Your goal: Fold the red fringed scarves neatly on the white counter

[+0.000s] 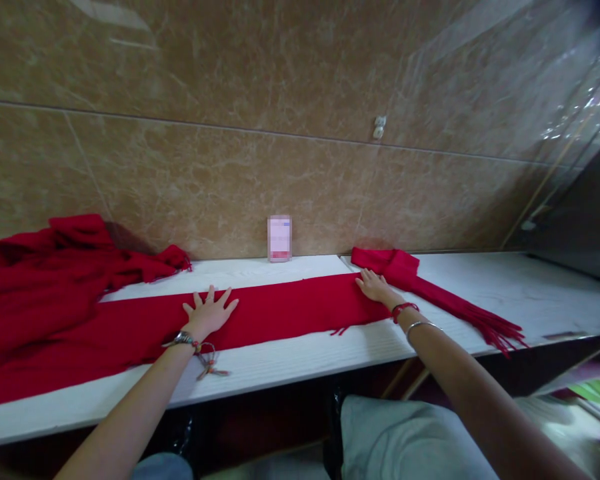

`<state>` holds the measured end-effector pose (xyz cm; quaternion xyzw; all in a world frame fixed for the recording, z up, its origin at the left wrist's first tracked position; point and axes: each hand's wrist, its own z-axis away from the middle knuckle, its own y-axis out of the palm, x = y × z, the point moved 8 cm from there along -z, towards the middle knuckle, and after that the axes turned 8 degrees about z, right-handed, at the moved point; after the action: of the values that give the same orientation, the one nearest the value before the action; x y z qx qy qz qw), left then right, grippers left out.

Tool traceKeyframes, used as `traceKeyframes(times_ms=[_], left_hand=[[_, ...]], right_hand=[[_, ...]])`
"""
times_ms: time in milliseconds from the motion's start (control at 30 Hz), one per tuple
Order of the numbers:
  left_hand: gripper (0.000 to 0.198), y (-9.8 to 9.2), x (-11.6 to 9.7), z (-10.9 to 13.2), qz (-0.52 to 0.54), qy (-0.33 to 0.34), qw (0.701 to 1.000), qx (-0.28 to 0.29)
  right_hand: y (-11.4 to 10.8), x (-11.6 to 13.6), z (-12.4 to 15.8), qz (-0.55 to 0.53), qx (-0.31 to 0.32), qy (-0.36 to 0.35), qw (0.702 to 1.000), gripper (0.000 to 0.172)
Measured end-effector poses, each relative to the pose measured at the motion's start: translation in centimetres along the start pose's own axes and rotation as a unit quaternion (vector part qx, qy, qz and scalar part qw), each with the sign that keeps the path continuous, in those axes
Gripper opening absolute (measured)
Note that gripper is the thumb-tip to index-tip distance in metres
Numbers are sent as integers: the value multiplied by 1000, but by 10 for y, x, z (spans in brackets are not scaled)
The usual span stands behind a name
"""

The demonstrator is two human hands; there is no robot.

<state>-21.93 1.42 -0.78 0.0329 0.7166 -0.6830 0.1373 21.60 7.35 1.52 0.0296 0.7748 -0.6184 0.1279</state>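
A long red scarf [290,310] lies stretched flat along the white table. My left hand [209,317] rests palm down on it with fingers spread wide. Over the scarf's right end lies my right hand [373,287], its fingers stretched out and fairly close together. Just beyond that hand is a second red scarf [403,267], partly folded, with its fringed tail running toward the table's front edge at the right. A short bit of fringe pokes out from under the flat scarf's near edge.
At the left a rumpled heap of red scarves [45,287] covers the table [480,280]. A phone-like card [279,239], its face blurred, leans on the brown marbled wall [220,173]. A dark box-shaped object [580,207] stands at the far right.
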Motion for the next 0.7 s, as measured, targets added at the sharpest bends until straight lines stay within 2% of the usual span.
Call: traceKeyframes(times_ms=[67,133,167,200,233,300,367,400,467,633,700], left_hand=[[67,-6,-6,3,-4,1,1000,-6],[64,-13,-22,7,-11,14,1000,-12],[62,-16,-34,10,-13,28,999,-15],[61,-18,-48,13,-12,49,999,-18],[60,-19,-63,17,-10,75,997,-21],[58,-13,-92,26,-5,133,991,-10],[57,0,-108,32,-6,154,988,20],[57,6,-111,34,-8,152,988,34],[59,16,-111,34,-11,142,989,48],[59,19,-107,33,-11,141,989,38],[59,18,-109,34,-6,142,989,37]], right_hand=[[-11,16,4,0,-22,-7,1000,49],[-23,54,9,-6,-43,-56,997,49],[-29,80,13,-12,-55,-102,993,49],[-38,110,20,-28,-78,-180,980,50],[-43,133,25,-34,-85,-216,972,50],[-49,167,35,-50,-91,-273,956,52],[-48,176,41,-53,-86,-298,949,50],[-45,172,43,-50,-81,-301,949,49],[-34,145,43,-34,-66,-282,956,45],[-2,30,39,6,-12,-157,987,38],[4,-5,39,13,6,-105,994,35]])
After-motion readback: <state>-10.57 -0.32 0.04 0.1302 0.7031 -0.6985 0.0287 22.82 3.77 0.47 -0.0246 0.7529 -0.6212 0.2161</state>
